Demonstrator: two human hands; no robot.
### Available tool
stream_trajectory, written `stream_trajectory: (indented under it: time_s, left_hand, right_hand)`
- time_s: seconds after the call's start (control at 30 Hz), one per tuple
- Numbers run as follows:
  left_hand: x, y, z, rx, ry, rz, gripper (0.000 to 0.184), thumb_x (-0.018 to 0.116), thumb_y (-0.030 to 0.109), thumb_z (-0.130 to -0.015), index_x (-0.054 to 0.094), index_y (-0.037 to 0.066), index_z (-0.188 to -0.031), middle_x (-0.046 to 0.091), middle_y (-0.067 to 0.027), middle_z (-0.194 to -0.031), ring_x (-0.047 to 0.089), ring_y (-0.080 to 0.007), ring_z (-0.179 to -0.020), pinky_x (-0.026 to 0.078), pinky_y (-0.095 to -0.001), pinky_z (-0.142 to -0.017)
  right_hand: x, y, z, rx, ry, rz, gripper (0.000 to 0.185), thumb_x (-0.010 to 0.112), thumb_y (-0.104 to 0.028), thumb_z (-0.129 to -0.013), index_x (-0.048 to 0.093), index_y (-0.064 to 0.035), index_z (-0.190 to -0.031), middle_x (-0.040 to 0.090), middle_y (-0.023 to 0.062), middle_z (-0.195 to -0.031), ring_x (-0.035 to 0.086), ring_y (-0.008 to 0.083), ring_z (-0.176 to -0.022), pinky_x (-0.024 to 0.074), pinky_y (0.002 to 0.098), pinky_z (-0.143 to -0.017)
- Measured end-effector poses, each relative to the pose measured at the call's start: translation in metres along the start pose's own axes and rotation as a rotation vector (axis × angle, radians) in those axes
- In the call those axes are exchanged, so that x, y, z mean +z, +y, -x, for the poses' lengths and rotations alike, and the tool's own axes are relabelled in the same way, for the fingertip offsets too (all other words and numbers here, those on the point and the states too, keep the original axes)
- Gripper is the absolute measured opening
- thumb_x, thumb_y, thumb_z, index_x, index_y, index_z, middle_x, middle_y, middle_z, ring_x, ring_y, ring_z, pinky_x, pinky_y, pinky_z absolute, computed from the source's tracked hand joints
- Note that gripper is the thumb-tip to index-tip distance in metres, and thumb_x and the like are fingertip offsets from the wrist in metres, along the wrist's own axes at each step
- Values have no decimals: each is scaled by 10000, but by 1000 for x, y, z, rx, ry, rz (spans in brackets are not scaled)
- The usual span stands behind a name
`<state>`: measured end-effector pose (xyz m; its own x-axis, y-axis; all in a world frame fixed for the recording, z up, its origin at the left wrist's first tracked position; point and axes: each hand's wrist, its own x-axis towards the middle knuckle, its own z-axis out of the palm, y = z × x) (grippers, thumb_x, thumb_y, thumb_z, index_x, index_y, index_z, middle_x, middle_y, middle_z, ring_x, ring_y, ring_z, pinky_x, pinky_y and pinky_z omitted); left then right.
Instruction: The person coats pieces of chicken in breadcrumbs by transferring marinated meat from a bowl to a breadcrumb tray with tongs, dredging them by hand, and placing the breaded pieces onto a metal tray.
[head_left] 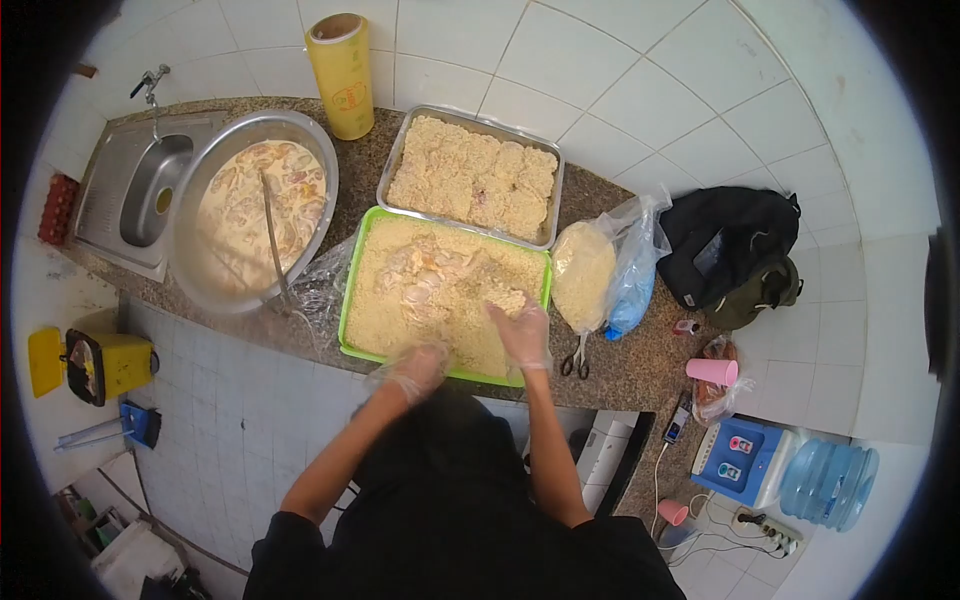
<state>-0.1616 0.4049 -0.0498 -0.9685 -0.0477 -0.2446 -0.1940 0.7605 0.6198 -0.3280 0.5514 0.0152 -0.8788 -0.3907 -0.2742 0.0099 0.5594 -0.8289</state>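
A green-rimmed tray point(346, 322) full of pale breadcrumbs point(385, 315) lies in front of me. Raw chicken pieces point(425, 285), partly coated, rest on the crumbs left of centre. My right hand point(524, 333), in a clear plastic glove, grips a crumb-coated chicken piece point(505, 297) at the tray's right side. My left hand point(422, 366), gloved too, is low over the tray's front edge; its fingers are blurred. Behind stands a metal tray point(552, 225) with rows of breaded chicken point(470, 170).
On the left, a large metal bowl point(185, 255) holds chicken in batter with a long utensil point(272, 225). A sink point(150, 200) lies beyond it. A film roll point(342, 80) stands behind. To the right are a crumb bag point(583, 275), scissors point(575, 362) and a black bag point(720, 235).
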Motion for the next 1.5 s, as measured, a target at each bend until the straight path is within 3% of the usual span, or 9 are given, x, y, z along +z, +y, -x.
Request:
stream_trajectory:
  time_s: [0.2, 0.3, 0.6, 0.7, 0.9, 1.0, 1.3, 1.4, 1.5]
  left_hand:
    - [18, 14, -13, 46, 118, 119, 214, 579, 171, -915, 660, -16, -981, 680, -274, -965, 675, -441, -932, 533, -521, -836]
    - [21, 24, -31, -49, -169, 55, 233, 584, 183, -918, 650, -32, -980, 668, -282, -953, 664, -457, -932, 530, -524, -825]
    - [22, 16, -61, 352, 507, -354, 322, 520, 197, -954, 635, -31, -1150, 678, -297, -1142, 668, -424, -1087, 534, -487, -921]
    - [-39, 66, -52, -157, -366, -141, 407, 474, 156, -966, 591, -71, -1283, 603, -287, -1334, 591, -379, -1261, 490, -439, -1030]
    - [19, 28, -67, 153, 157, -368, 450, 477, 142, -954, 572, -85, -1330, 528, -294, -1438, 528, -395, -1333, 465, -427, -1066]
    - [-70, 94, -64, -103, -414, -174, 500, 463, 163, -967, 520, -95, -1392, 489, -279, -1495, 469, -389, -1402, 417, -437, -1118]
    - [52, 3, -43, 282, 213, -384, 371, 485, 203, -978, 692, -48, -1156, 683, -297, -1182, 656, -397, -1177, 503, -477, -1009]
    - [-51, 71, -40, 0, -416, -270, 409, 491, 265, -992, 673, -61, -1159, 693, -290, -1156, 661, -403, -1154, 485, -493, -1018]
    - [-28, 44, -32, 142, -186, -115, 365, 519, 279, -982, 702, -21, -1078, 721, -255, -1070, 692, -416, -1020, 531, -500, -921]
  right_hand:
    - [13, 3, 29, -418, 164, 508, 727, 840, -311, -787, 572, 80, -1338, 714, 265, -1143, 706, 354, -1045, 541, 414, -909]
    - [46, 29, 31, 51, 22, 834, 819, 837, -338, -753, 530, 75, -1390, 649, 290, -1295, 654, 393, -1165, 502, 437, -996]
    - [4, 79, -20, -119, 6, 195, 451, 730, -290, -818, 678, 4, -1157, 698, 285, -919, 688, 441, -880, 550, 459, -802]
    - [-13, 41, -28, -74, -76, 448, 348, 686, -332, -857, 731, -57, -1066, 721, 253, -933, 698, 424, -847, 553, 462, -758]
    - [46, 87, -53, 41, 71, 408, 329, 666, -395, -869, 780, -86, -868, 725, 201, -811, 708, 405, -757, 555, 458, -703]
    - [43, 118, -79, -7, 92, 466, 349, 690, -408, -847, 776, -74, -801, 719, 194, -756, 719, 379, -723, 561, 452, -692]
    - [13, 36, -30, -132, 273, 547, 482, 770, -432, -770, 753, -2, -987, 724, 262, -916, 721, 390, -897, 560, 467, -810]
    - [24, 58, -47, 53, -48, 644, 513, 778, -422, -766, 734, 18, -1028, 719, 270, -925, 707, 423, -910, 556, 461, -822]
    - [8, 46, -47, 49, -100, 454, 493, 791, -389, -764, 729, 24, -1026, 714, 280, -931, 707, 428, -918, 555, 456, -821]
